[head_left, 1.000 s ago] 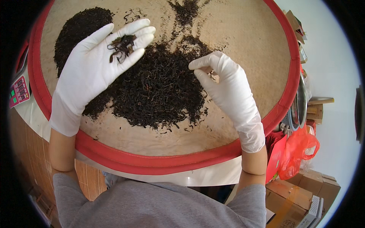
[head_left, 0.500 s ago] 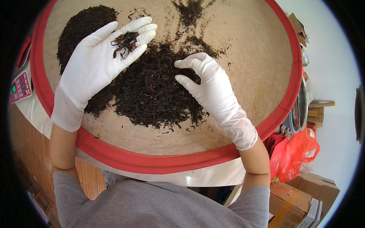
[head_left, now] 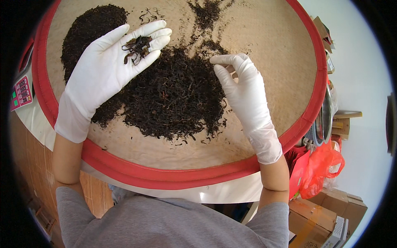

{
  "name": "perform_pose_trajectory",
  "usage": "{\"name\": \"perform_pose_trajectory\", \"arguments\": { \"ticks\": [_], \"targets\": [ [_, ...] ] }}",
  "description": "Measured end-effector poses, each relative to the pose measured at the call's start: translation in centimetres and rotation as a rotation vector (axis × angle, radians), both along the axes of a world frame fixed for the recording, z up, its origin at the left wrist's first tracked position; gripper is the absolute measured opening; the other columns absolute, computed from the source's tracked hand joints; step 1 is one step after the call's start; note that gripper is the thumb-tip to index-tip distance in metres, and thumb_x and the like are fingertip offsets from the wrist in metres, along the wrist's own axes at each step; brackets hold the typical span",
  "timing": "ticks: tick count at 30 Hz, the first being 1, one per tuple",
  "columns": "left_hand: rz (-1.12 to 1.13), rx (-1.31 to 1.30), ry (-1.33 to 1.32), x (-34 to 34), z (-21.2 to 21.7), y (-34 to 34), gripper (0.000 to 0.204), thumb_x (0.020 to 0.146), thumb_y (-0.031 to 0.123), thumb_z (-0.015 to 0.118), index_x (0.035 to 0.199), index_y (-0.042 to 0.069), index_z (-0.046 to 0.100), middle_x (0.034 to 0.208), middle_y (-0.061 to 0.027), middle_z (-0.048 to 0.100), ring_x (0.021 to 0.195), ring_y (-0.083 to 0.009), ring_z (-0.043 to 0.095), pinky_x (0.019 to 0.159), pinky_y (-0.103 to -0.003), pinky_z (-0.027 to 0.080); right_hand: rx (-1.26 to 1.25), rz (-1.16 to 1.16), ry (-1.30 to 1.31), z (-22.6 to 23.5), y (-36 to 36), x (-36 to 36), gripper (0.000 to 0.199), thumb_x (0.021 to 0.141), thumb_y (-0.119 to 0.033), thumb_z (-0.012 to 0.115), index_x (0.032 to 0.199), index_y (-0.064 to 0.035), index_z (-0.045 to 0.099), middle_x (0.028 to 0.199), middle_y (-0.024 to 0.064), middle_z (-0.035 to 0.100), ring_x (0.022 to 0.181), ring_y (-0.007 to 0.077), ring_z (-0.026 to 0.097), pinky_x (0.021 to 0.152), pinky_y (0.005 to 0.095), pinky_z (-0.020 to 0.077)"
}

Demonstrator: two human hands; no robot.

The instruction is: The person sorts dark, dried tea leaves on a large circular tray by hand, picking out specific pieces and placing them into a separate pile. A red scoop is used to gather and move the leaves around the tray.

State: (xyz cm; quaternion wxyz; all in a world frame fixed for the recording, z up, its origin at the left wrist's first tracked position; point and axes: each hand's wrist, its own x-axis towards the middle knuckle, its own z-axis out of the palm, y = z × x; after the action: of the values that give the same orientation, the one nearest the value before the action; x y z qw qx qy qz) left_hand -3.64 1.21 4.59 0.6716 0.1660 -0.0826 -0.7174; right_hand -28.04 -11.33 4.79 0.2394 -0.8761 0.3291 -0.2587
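My left hand [head_left: 103, 72], in a white glove, is turned palm up over the left of a wide round tray [head_left: 273, 82]. A small clump of dark, twisted dried tea leaves [head_left: 137, 47] rests in it, by the half-curled fingers. My right hand [head_left: 244, 84], gloved too, hovers at the right edge of the main heap of tea leaves [head_left: 173, 95]. Its thumb and forefinger are drawn together in a pinch; whether a leaf is between the tips cannot be made out.
Another dark tea pile [head_left: 89, 33] lies at the far left, with a smaller one [head_left: 206, 14] at the back. A red band [head_left: 178, 178] edges the tray. A pink keypad device [head_left: 22, 93] stands left; red plastic bags [head_left: 322, 167] and cardboard boxes [head_left: 314, 217] are at right.
My right hand has moved rightward from over the heap to its edge, and its thumb and forefinger have come closer together. The left hand has stayed nearly still with its tea leaves.
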Motion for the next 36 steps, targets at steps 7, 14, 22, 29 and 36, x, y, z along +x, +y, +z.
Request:
{"name": "perform_pose_trajectory", "arguments": {
  "ticks": [7, 14, 22, 29, 36],
  "targets": [
    [-0.020, 0.021, 0.004, -0.6, 0.3, -0.1, 0.052, 0.108, 0.022, 0.031, 0.150, -0.008, 0.025, 0.152, -0.0211, 0.036, 0.140, -0.0276, 0.040, 0.114, -0.041, 0.039, -0.174, 0.140, 0.143, -0.9, 2.1, 1.5, 0.026, 0.076, -0.023, 0.081, 0.086, -0.0040, 0.067, 0.084, 0.0126, 0.062, 0.082, 0.0289, 0.062, 0.072, 0.0388, 0.0509],
    [-0.045, 0.006, 0.018, -0.4, -0.2, -0.2, 0.052, 0.108, 0.023, 0.030, 0.149, -0.009, 0.026, 0.150, -0.0228, 0.038, 0.139, -0.0279, 0.041, 0.114, -0.040, 0.038, 0.654, 0.106, -0.178, 0.5, 1.4, 1.1, 0.012, 0.093, -0.013, 0.068, 0.100, -0.0034, 0.069, 0.097, 0.0033, 0.068, 0.085, 0.0110, 0.060, 0.079, 0.0260, 0.0492],
    [-0.116, -0.017, 0.008, -1.1, -0.1, -0.1, 0.054, 0.108, 0.026, 0.029, 0.149, -0.009, 0.026, 0.150, -0.0243, 0.038, 0.137, -0.0293, 0.043, 0.113, -0.039, 0.040, 1.248, 0.292, -0.336, 2.4, -0.2, 0.1, 0.026, 0.104, -0.023, 0.051, 0.111, -0.0041, 0.068, 0.093, 0.0024, 0.070, 0.081, 0.0079, 0.062, 0.074, 0.0221, 0.0480],
    [-0.202, 0.052, 0.110, -2.8, 0.3, 0.2, 0.056, 0.107, 0.032, 0.033, 0.145, -0.009, 0.035, 0.134, -0.0228, 0.053, 0.126, -0.0279, 0.052, 0.110, -0.044, 0.041, 0.820, 0.265, -0.416, 3.2, 2.9, 2.2, 0.020, 0.101, -0.014, 0.057, 0.113, -0.0013, 0.066, 0.094, 0.0030, 0.067, 0.079, 0.0108, 0.061, 0.077, 0.0261, 0.0511],
    [-0.189, -0.018, 0.079, -1.5, 0.1, 0.7, 0.053, 0.106, 0.029, 0.035, 0.142, -0.011, 0.038, 0.141, -0.0242, 0.046, 0.131, -0.0305, 0.047, 0.112, -0.044, 0.039, 0.203, 0.321, -0.240, 3.4, 3.5, 3.3, 0.031, 0.095, -0.004, 0.061, 0.126, -0.0060, 0.063, 0.108, 0.0023, 0.066, 0.085, 0.0067, 0.056, 0.081, 0.0219, 0.0472]
  ]
}}
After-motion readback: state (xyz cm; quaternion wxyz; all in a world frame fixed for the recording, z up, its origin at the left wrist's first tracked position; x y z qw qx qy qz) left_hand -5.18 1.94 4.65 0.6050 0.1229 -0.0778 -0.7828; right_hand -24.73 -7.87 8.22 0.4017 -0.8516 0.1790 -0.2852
